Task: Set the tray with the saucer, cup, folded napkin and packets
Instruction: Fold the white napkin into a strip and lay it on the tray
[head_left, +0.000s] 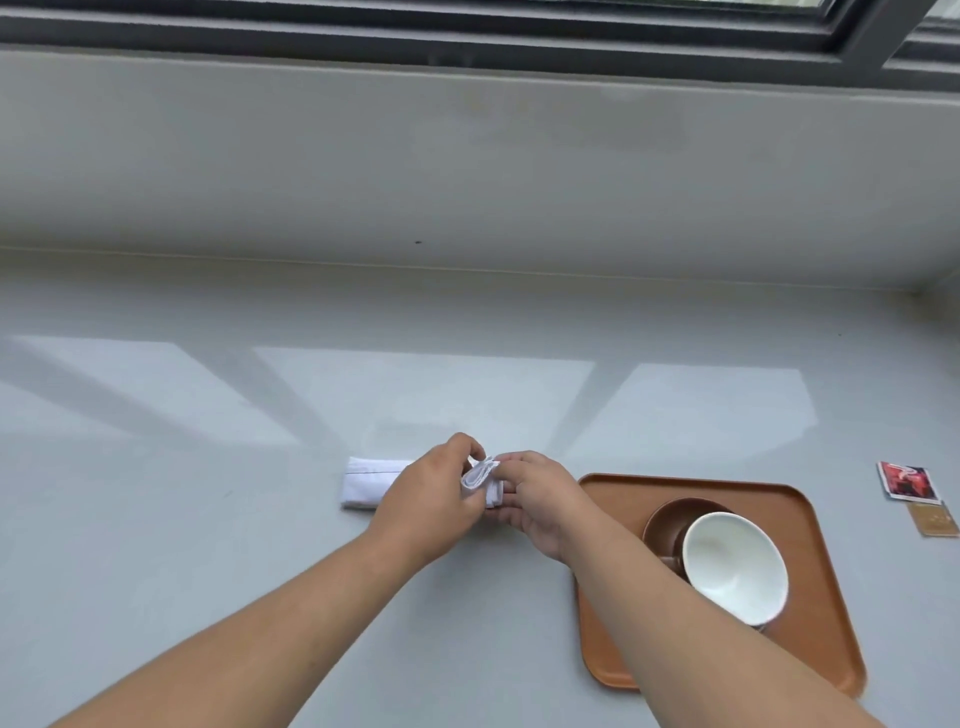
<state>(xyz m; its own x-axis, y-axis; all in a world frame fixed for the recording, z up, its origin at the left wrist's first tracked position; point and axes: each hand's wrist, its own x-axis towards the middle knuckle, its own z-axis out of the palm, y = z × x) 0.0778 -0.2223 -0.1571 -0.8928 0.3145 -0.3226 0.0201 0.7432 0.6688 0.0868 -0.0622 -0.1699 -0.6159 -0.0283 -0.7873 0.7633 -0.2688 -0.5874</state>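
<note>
A white folded napkin (366, 480) lies on the grey counter left of the tray. My left hand (431, 491) and my right hand (537, 499) meet over its right end and both pinch the lifted, folded layers there. The brown tray (821, 623) sits at the right. On it stands a brown saucer (670, 519) with a cup (735, 566), white inside, resting on it. My right forearm crosses the tray's left part. Two packets lie on the counter right of the tray: a red one (908, 480) and a tan one (932, 518).
The grey counter (208, 519) stretches wide to the left and behind the hands. A low grey wall (467, 156) runs along the back, with a dark window frame (519, 36) above it.
</note>
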